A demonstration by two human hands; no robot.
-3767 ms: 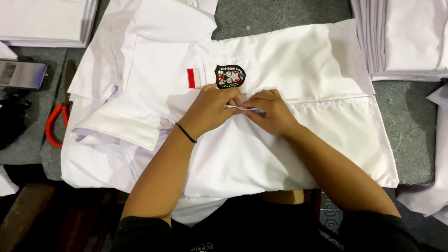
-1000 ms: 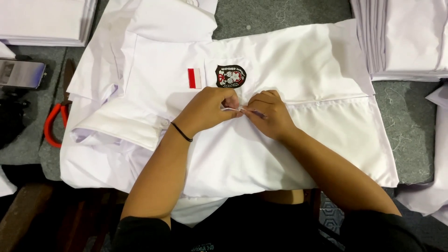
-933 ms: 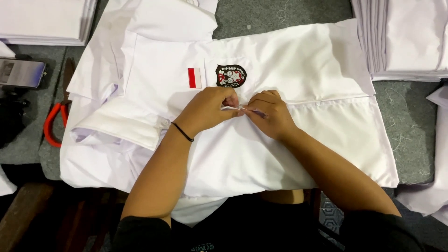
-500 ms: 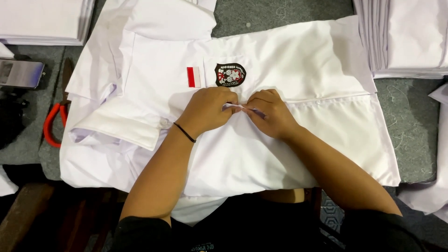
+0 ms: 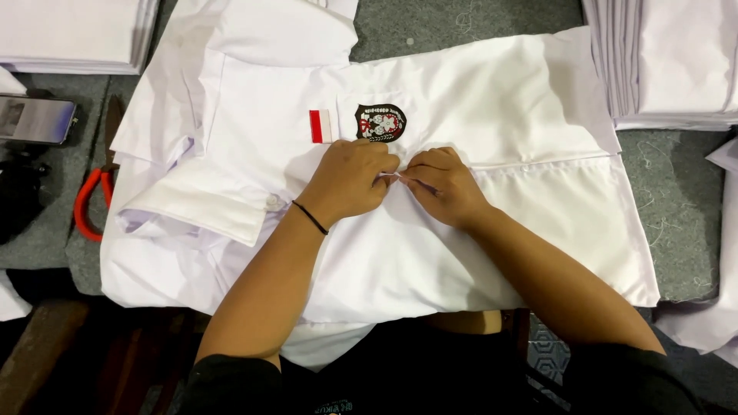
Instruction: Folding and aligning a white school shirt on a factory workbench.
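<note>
Both hands meet at the middle of a white shirt spread flat on the grey worktop. The left hand lies knuckles up, its fingers curled in and pinched on the cloth along the shirt's front edge; a thin black band circles its wrist. The right hand faces it, fingertips touching those of the left, fingers likewise closed on the same strip of fabric. Whether something small sits between the fingertips is too hard to make out.

Just beyond the hands, on the shirt's chest, sit a dark shield-shaped badge and, beside it towards the left hand's side, a small red-and-white patch. A folded sleeve with a button lies just outside the left wrist.

Further out past the left hand, a red-handled tool rests on the worktop, with a phone beyond it. Stacks of folded white garments stand well beyond the right hand.
</note>
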